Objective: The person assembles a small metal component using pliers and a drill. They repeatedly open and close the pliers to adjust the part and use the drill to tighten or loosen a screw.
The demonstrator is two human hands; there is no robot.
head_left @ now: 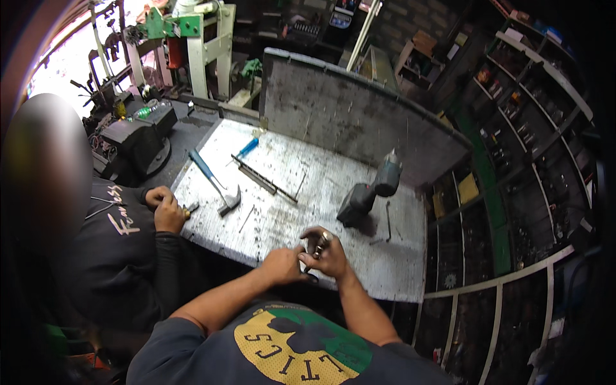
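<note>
Both my hands are together above the near edge of the metal-topped bench. My right hand (328,258) curls around a small shiny metal part (325,239), roughly cylindrical, whose exact kind I cannot make out. Pressed up against it from the side, my left hand (281,265) has its fingers closed; what they grip is hidden. A dark rounded end (310,278) shows just below the hands. Beyond them and to the right, a cordless drill (369,194) stands on its battery with its chuck pointing up.
A claw hammer (229,201), a blue-handled screwdriver (248,148), a long metal rail (260,179) and an L-shaped wrench (388,221) lie on the bench (308,212). An upright metal panel (346,102) stands behind. At left, a co-worker's hands (168,212) hold a small part near a vise (138,138). Shelves (500,256) line the right.
</note>
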